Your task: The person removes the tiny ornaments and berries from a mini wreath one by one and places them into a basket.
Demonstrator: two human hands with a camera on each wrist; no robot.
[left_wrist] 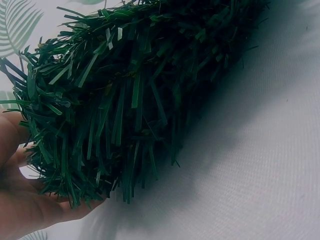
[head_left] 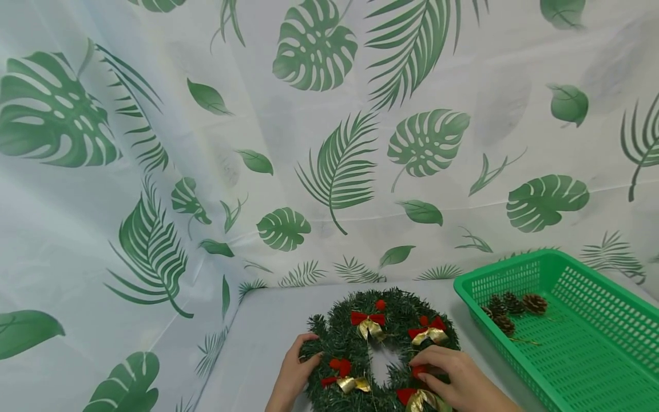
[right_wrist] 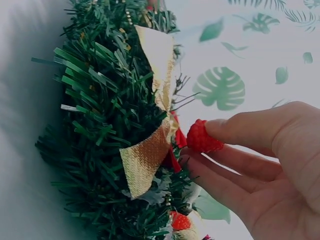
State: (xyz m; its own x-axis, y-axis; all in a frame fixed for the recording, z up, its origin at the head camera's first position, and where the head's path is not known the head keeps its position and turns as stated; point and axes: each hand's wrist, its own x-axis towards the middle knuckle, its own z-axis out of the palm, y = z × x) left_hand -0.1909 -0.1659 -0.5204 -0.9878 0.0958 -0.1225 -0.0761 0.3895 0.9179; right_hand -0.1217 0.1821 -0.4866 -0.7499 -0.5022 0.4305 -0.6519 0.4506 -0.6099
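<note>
A green tinsel wreath [head_left: 344,306] lies on the white surface, decked with red-and-gold bows [head_left: 368,325] and red berries [head_left: 380,304]. My left hand [head_left: 297,366] grips its left edge, thumb on one side and fingers on the other; in the left wrist view the green strands hide part of those fingers. Between thumb and fingers of my right hand [head_left: 447,372] is a red raspberry-like berry [right_wrist: 202,137], pinched close beside a gold bow [right_wrist: 145,160] on the wreath's right side. Whether the berry is fixed to the wreath I cannot tell.
To the right stands a green plastic basket [head_left: 507,349] with several pine cones [head_left: 534,304] at its far left end. A white leaf-print sheet [head_left: 350,246] hangs behind and to the left of the white tabletop [head_left: 252,343].
</note>
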